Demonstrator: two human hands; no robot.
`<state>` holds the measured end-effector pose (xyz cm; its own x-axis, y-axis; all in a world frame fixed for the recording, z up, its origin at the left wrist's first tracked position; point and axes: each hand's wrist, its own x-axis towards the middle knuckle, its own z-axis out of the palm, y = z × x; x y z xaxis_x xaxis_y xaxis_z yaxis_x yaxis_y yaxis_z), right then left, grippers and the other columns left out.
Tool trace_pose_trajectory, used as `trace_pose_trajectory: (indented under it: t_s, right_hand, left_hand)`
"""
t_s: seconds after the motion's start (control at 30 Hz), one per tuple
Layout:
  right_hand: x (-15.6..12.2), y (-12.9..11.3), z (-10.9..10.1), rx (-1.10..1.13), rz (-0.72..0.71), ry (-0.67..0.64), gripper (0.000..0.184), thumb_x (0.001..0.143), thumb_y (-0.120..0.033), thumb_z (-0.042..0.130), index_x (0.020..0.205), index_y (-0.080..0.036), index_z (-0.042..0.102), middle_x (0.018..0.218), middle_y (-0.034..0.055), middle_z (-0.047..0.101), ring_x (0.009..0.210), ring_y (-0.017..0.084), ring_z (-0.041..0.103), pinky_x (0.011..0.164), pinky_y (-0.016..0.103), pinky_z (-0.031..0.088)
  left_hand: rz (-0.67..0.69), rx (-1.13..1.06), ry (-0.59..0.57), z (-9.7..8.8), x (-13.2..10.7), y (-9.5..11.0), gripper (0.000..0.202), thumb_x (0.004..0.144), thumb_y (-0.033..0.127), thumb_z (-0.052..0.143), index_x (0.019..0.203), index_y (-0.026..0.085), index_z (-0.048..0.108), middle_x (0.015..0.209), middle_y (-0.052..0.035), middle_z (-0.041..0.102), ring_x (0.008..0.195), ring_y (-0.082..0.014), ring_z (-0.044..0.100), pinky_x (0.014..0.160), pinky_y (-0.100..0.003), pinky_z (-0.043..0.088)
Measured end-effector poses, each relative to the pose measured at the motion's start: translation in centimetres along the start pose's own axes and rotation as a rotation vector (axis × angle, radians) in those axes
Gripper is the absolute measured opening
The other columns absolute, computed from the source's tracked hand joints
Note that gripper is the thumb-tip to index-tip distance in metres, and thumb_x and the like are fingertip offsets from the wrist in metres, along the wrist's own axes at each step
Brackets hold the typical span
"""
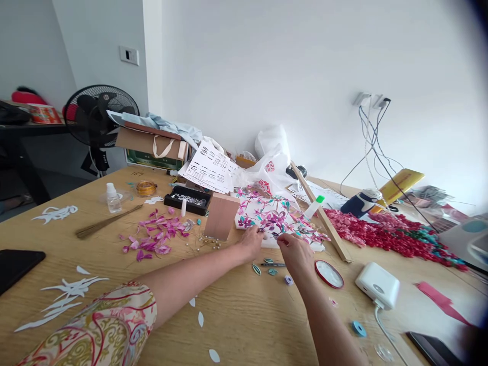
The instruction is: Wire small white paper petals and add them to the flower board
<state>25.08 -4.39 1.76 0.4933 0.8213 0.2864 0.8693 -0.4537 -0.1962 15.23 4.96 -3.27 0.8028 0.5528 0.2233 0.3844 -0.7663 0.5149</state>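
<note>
My left hand (pixel 251 244) reaches to the front edge of a white block (pixel 246 206), its fingertips pinched together. My right hand (pixel 296 254) is closed in a pinch just to the right, a short gap away. What either hand holds is too small to make out. Right behind both hands, sprays of pink and purple flowers with teal leaves (pixel 277 218) lie across the white block. Below the fingers lie small teal-edged leaves (pixel 256 269), a dark pen-like stick (pixel 273 264) and a small lilac spool (pixel 288 280).
Left of the hands stand a wooden block (pixel 221 217) and loose pink petals (pixel 158 234). On the right are a wooden strip (pixel 324 218), a round red-rimmed lid (pixel 329 274), a white charger (pixel 377 285) with a cable, and red flower bunches (pixel 381 234). White paper cutouts (pixel 70 290) lie front left.
</note>
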Motion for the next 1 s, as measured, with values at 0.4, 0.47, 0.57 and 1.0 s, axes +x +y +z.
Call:
trace_pose_trajectory:
  t_s: [0.4,0.47,0.57,1.0]
  right_hand:
    - [1.2,-1.8,2.2,-0.095,-0.010,-0.099,0.021,0.084,-0.029,0.046,0.098,-0.016,0.055,0.099,0.0043,0.057,0.083,0.014,0.056,0.072,0.034,0.046]
    - [1.3,-1.8,2.5,-0.105,-0.015,-0.116,0.023,0.084,-0.029,0.046,0.102,-0.017,0.053,0.103,0.0051,0.056,0.085,0.015,0.056,0.073,0.035,0.046]
    - [1.3,-1.9,2.7,-0.117,-0.018,-0.133,0.024,0.084,-0.028,0.047,0.104,-0.017,0.052,0.105,0.0055,0.055,0.087,0.016,0.055,0.074,0.036,0.046]
    - [0.9,-2.5,2.5,-0.139,-0.016,-0.108,0.021,0.087,-0.026,0.039,0.092,-0.019,0.058,0.093,0.0037,0.057,0.081,0.015,0.057,0.066,0.030,0.044]
  left_hand:
    - [-0.009,-0.120,0.018,0.9,0.7,-1.0,0.041,0.067,0.000,0.042,0.105,0.014,0.050,0.099,-0.0067,0.046,0.082,-0.0146,0.047,0.079,-0.027,0.038]
    - [-0.004,-0.130,0.031,0.9,0.8,-1.1,0.041,0.068,0.000,0.041,0.105,0.014,0.050,0.101,-0.0070,0.046,0.084,-0.0151,0.047,0.081,-0.028,0.038]
    - [0.005,-0.147,0.051,1.0,0.9,-1.4,0.043,0.069,0.000,0.039,0.108,0.015,0.049,0.101,-0.0071,0.046,0.087,-0.0153,0.047,0.083,-0.028,0.038]
    - [0.047,-0.197,0.070,1.4,1.0,-1.9,0.045,0.067,-0.002,0.037,0.108,0.014,0.051,0.094,-0.0067,0.048,0.084,-0.0149,0.048,0.080,-0.028,0.040]
